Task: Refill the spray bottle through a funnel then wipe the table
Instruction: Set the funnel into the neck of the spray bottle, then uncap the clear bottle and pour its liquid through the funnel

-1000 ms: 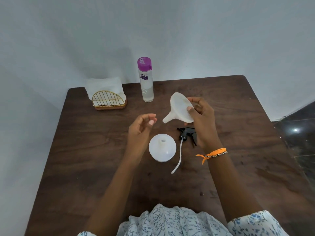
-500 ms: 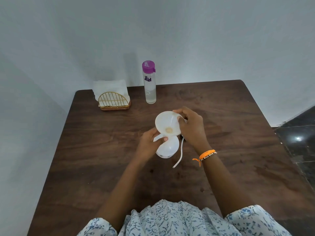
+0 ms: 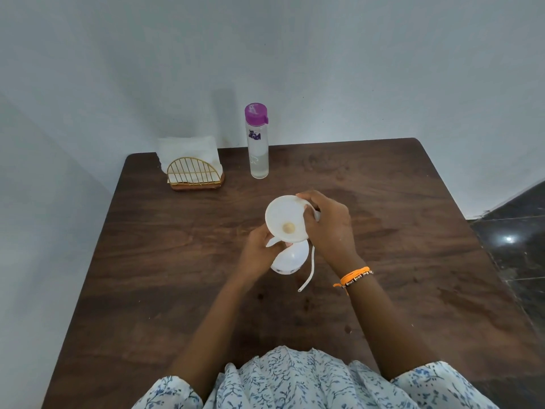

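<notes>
A white funnel [image 3: 284, 218] stands mouth-up over the round white spray bottle [image 3: 290, 258] in the middle of the dark wooden table [image 3: 153, 261]. My right hand [image 3: 328, 222] grips the funnel's right rim. My left hand [image 3: 259, 252] holds the bottle at its neck, fingers around the funnel's spout. The sprayer head is hidden behind my right hand; only its white dip tube [image 3: 308, 274] shows, lying on the table right of the bottle. A clear water bottle with a purple cap [image 3: 257, 141] stands at the back of the table.
A gold wire napkin holder with white napkins [image 3: 193, 166] sits at the back left corner. Grey walls close the table's back and left sides. A dark tiled floor [image 3: 519, 246] lies beyond the right edge.
My right hand brought the funnel down from above the sprayer head and turned it mouth-up over the bottle. My left hand, open a second ago, closed on the bottle's neck.
</notes>
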`<state>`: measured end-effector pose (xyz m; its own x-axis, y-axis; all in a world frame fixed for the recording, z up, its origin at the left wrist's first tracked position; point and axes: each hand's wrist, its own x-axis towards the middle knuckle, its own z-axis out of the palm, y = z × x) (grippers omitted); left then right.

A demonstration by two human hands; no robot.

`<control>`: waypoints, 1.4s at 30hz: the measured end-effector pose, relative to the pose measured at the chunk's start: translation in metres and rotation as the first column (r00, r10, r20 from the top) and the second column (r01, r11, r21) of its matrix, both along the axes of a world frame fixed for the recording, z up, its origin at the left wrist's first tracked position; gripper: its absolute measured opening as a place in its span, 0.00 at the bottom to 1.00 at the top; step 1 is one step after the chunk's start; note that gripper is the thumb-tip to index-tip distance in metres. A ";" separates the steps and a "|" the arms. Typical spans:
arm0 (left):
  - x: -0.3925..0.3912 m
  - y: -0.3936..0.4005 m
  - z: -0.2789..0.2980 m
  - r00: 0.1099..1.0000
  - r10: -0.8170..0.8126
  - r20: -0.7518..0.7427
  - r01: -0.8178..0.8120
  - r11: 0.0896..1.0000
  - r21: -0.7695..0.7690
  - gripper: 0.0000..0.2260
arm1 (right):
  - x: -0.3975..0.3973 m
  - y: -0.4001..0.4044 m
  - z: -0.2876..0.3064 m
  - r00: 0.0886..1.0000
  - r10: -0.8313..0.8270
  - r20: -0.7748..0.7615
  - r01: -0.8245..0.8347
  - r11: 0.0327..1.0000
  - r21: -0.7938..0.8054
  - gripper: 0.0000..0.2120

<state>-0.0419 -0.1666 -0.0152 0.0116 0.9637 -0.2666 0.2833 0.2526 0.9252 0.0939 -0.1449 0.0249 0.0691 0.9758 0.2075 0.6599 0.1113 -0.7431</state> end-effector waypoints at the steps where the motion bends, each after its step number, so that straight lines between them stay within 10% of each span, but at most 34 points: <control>1: -0.001 0.001 0.001 1.000 0.000 0.019 0.001 1.000 -0.017 0.11 | 0.000 0.000 -0.001 1.000 0.000 -0.011 0.000 1.000 0.011 0.11; 17: -0.023 0.035 0.010 0.986 0.137 0.091 -0.132 0.990 -0.057 0.12 | 0.022 0.042 -0.010 0.852 -0.066 -0.520 -0.037 0.982 -0.186 0.12; 42: -0.038 0.178 0.000 0.955 0.295 0.022 -0.292 0.953 -0.075 0.20 | -0.058 0.228 -0.053 0.923 0.315 -0.221 -0.351 0.925 -0.147 0.24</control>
